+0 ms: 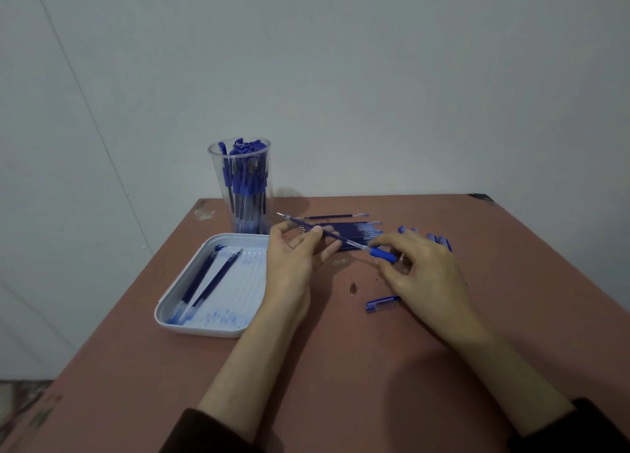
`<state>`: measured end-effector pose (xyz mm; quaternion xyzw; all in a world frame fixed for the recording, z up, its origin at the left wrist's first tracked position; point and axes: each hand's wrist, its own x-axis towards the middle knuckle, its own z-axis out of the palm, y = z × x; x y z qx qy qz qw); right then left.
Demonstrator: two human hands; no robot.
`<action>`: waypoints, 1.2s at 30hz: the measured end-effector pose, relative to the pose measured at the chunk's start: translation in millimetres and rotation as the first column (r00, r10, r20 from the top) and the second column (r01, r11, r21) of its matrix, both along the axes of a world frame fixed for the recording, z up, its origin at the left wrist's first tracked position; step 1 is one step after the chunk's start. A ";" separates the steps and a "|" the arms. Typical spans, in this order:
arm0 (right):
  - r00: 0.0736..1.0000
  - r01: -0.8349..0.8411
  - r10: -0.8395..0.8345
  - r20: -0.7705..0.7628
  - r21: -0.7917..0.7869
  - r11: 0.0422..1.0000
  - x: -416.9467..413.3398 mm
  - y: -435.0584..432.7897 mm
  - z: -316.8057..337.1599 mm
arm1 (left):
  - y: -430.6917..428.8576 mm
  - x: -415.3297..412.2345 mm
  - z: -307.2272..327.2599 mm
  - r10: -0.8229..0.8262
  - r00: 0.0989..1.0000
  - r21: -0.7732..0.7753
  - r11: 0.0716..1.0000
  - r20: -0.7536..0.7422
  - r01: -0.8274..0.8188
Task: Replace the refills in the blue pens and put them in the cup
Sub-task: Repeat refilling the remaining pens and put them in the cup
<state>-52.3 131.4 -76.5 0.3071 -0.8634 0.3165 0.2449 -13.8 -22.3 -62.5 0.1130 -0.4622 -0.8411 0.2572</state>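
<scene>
My left hand [296,255] pinches a thin blue refill [329,235] near its tip end; the refill slants down to the right into a blue pen barrel [383,254], which my right hand [424,270] holds by its fingertips. A clear cup [239,166] full of capped blue pens stands at the table's back left. A row of loose refills [358,230] lies behind my hands. A small metal pen tip [353,287] and a blue cap [381,304] lie on the table in front of my hands.
A white tray [170,302] with two used refills and ink smears sits left of my left hand. Several blue pens [439,239] lie behind my right hand. The brown table [341,367] ends at a wall behind the cup.
</scene>
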 end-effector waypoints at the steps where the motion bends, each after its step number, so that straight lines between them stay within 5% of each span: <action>1: 1.000 -0.006 0.006 -0.007 0.007 1.000 0.1 -0.4 -0.2 | 1.6 -0.2 -1.3 -0.021 1.000 -0.021 1.000 0.011 0.021; 6: 1.000 -0.029 0.028 -0.010 -0.060 0.998 -0.8 -2.7 -1.3 | 5.0 -0.1 -4.3 -0.159 0.986 -0.137 0.977 0.046 0.164; 9: 0.999 -0.005 0.011 0.032 -0.195 0.981 -2.5 -0.8 -0.2 | 3.0 1.0 -7.1 -0.188 0.973 -0.387 0.894 0.137 0.227; 12: 0.993 0.034 0.009 0.118 -0.358 0.933 -4.8 1.4 4.0 | 0.0 3.4 -11.3 -0.087 0.958 -0.782 0.560 0.274 0.274; 15: 0.984 0.059 0.030 0.176 -0.478 0.876 -5.3 2.5 7.9 | -2.8 7.8 -12.4 -0.018 0.937 -0.896 0.285 0.350 0.340; 19: 0.975 0.058 0.070 0.209 -0.547 0.835 -5.1 3.0 8.6 | -6.4 9.0 -10.3 0.015 0.930 -0.922 0.137 0.368 0.363; 22: 0.980 0.054 0.049 0.192 -0.496 0.866 -6.2 2.5 6.3 | -6.4 5.5 -12.1 0.019 0.944 -0.912 0.266 0.329 0.312; 25: 0.993 0.032 0.012 0.116 -0.372 0.928 -3.6 0.4 3.8 | -5.4 2.2 -13.6 -0.047 0.968 -0.693 0.690 0.247 0.210; 27: 0.998 0.013 0.004 0.061 -0.279 0.960 -1.2 -1.1 2.5 | -5.5 2.0 -10.0 -0.143 0.976 -0.437 0.876 0.166 0.203; 31: 0.999 -0.031 0.027 -0.021 -0.166 0.986 1.9 -2.9 1.7 | -5.5 2.5 -4.0 -0.249 0.967 -0.113 0.961 0.045 0.252; 36: 0.999 -0.033 0.029 -0.033 -0.122 0.992 2.8 -3.2 1.5 | -3.8 2.7 -5.2 -0.240 0.970 -0.114 0.963 0.033 0.242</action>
